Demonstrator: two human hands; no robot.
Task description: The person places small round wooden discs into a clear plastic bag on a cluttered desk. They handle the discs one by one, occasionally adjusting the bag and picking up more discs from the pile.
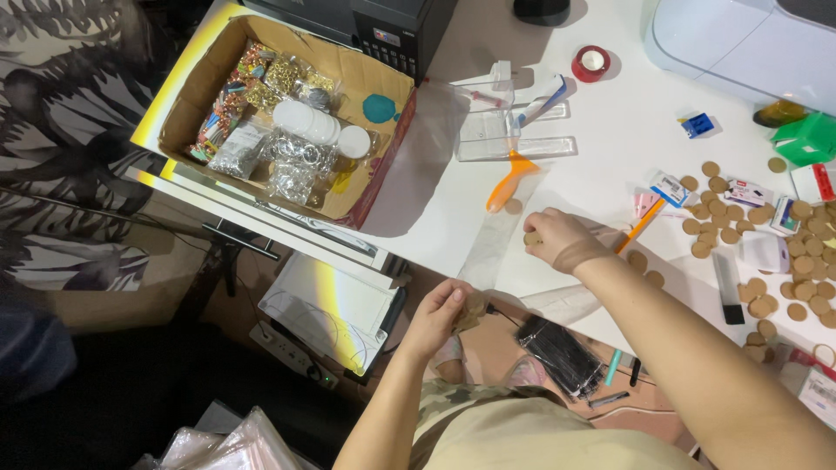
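Hands mid-frame: right hand (562, 239) pinches a round brown wooden disc (530, 238) on clear film strip (498, 239); left hand (438, 315) grips several discs (473, 309); many loose discs (805, 261) remain at right.

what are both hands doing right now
Left hand: closed, pinching a small stack of round wooden discs.
Right hand: closed on one wooden disc over the white table.

You see a white table (601, 148) filling the upper right of the frame. On it lie a cardboard box (383, 170) at upper left, a red tape roll (591, 63) at top centre, an orange tool (508, 184) mid-frame, and brown discs (805, 261) scattered at right.
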